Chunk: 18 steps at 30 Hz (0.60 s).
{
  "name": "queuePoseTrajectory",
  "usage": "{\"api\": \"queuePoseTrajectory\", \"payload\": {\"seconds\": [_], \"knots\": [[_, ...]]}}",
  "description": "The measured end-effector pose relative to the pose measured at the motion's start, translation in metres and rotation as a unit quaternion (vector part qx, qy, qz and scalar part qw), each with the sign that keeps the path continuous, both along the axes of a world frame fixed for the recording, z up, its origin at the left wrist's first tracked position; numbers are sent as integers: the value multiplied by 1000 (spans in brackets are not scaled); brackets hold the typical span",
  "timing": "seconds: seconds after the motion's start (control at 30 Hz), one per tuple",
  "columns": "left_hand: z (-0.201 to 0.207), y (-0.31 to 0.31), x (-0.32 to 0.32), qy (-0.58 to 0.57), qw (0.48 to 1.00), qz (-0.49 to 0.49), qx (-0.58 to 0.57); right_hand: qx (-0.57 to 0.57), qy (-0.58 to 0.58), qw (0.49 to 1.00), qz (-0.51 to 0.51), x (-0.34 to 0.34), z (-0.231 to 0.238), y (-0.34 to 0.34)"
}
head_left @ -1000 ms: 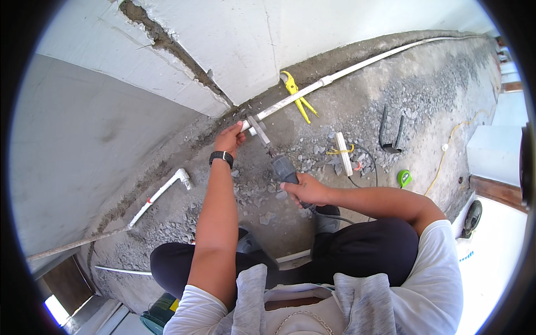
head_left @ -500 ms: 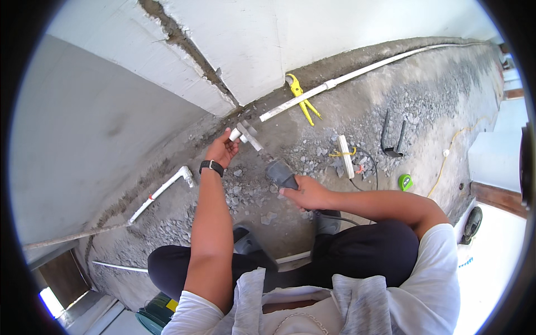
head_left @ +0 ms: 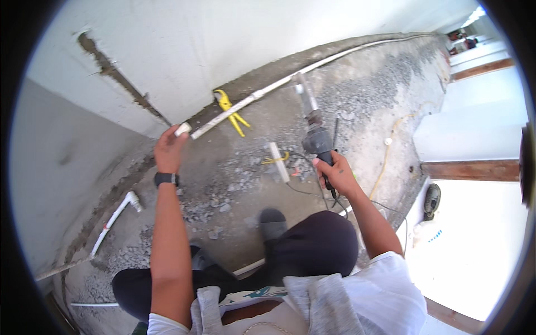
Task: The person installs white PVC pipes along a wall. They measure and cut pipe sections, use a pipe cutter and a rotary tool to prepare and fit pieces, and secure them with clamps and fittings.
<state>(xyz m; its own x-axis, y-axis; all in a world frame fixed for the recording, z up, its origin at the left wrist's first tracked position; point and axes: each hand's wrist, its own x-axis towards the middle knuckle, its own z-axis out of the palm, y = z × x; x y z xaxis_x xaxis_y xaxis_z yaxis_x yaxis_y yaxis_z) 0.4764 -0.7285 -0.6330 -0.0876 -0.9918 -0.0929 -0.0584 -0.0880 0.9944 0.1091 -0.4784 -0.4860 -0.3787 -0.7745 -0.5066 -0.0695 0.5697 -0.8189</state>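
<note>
Between the fingertips of my left hand (head_left: 169,152) is a short white pipe fitting (head_left: 182,129). It sits close to the near end of a long white plastic pipe (head_left: 237,107) that runs along the wall base; whether the two touch is hard to tell. My right hand (head_left: 339,176) grips the handle of a dark grey pipe fusion welder (head_left: 319,140), held off to the right. Its flat metal heating plate (head_left: 306,92) points away from me and is blurred. A yellow pipe cutter (head_left: 224,103) lies against the long pipe.
A white strip with a yellow hook-like piece (head_left: 279,162) lies on gravelly ground. An elbowed white pipe (head_left: 114,220) stands at the left. The wall has a chiselled groove (head_left: 120,75). A grey cord trails from the welder; a yellow cord (head_left: 382,159) lies right.
The fitting has come off the welder's heating plate. My left hand has carried it to the long pipe's end, while my right hand has swung the welder away to the right. The view has shifted.
</note>
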Motion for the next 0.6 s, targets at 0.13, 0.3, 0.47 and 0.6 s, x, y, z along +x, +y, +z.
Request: {"api": "queuePoseTrajectory", "payload": {"seconds": [0.13, 0.3, 0.47, 0.6], "knots": [[-32, 5, 18, 3, 994, 34, 108, 8, -12, 982, -190, -64, -16, 23], [-58, 8, 30, 49, 985, 59, 152, -5, -74, 964, -257, -91, -50, 28], [-70, 11, 36, 76, 980, 74, 169, -14, -76, 962, -261, -85, -60, 30], [-78, 11, 37, 60, 982, 58, 169, -23, -66, 963, -262, -86, -65, 29]]}}
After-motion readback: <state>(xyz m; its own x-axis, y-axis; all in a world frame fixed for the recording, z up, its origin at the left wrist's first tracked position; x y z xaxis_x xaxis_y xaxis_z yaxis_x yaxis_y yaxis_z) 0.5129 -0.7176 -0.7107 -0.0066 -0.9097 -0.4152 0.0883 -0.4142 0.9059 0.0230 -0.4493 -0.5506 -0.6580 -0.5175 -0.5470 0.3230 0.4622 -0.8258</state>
